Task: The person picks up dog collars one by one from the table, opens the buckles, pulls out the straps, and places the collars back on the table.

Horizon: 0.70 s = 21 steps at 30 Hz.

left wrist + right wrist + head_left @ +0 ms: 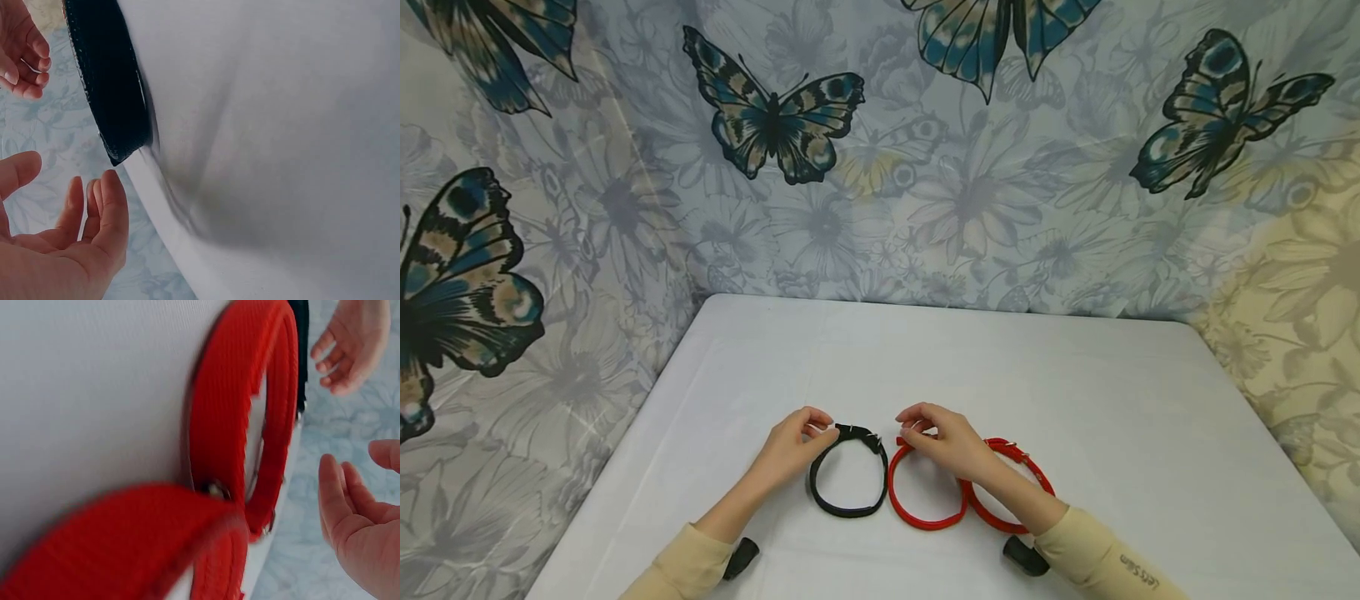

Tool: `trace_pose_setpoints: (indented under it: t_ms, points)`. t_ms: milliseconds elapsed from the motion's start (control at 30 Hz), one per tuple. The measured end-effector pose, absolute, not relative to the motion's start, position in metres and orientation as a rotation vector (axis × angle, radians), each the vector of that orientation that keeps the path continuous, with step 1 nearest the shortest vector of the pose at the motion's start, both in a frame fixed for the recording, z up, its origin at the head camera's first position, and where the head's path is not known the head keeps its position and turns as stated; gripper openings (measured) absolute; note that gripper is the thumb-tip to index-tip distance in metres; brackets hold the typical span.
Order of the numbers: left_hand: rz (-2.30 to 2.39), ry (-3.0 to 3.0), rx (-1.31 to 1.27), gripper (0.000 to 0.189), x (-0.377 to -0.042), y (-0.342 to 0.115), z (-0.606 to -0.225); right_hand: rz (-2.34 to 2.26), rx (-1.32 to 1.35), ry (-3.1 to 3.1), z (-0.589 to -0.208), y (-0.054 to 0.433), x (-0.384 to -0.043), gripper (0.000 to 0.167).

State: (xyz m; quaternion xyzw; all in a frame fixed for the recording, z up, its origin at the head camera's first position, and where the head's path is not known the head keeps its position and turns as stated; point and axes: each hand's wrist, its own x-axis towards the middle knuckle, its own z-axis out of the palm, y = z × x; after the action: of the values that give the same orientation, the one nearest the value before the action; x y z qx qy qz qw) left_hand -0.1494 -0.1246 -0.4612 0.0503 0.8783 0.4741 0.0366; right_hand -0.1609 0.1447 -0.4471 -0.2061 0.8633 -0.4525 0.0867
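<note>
1. Beige sleeve [681, 562] behind it, the left hand [792, 442] is loosely bent, thumb well apart from the fingers; my left wrist view shows nothing held.
2. Right hand [947, 442]: fingers gently bent, thumb spread from them, and I see nothing gripped there either.
3. Just right of the left fingertips I have the black collar [848, 511], a loop standing on the edge of its band. Fingertips come very close to its far-left part; contact I cannot tell.
4. Right fingertips sit by the far-left part of the middle red collar [928, 525], with the hand above its far side.
5. Farther right, I see the right red collar [1004, 447] against the middle one, the right forearm crossing over it. Black and middle loops are side by side, touching or nearly so.
6. White table [955, 358] stretches beyond both hands to its far edge, giving me broad room there and toward the slanting left and right edges; its near edge is out of my view.
7. Past the far edge hangs the butterfly-patterned backdrop [820, 225].
</note>
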Motion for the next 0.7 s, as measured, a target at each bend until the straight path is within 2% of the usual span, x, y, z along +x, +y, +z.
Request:
trace_pose_setpoints:
  t_ms: [700]
  points:
    - [1.213, 2.817, 0.272, 0.026, -0.127, -0.128, -0.469, -1.129, -0.874, 2.595, -0.453, 0.115, -0.153, 0.027]
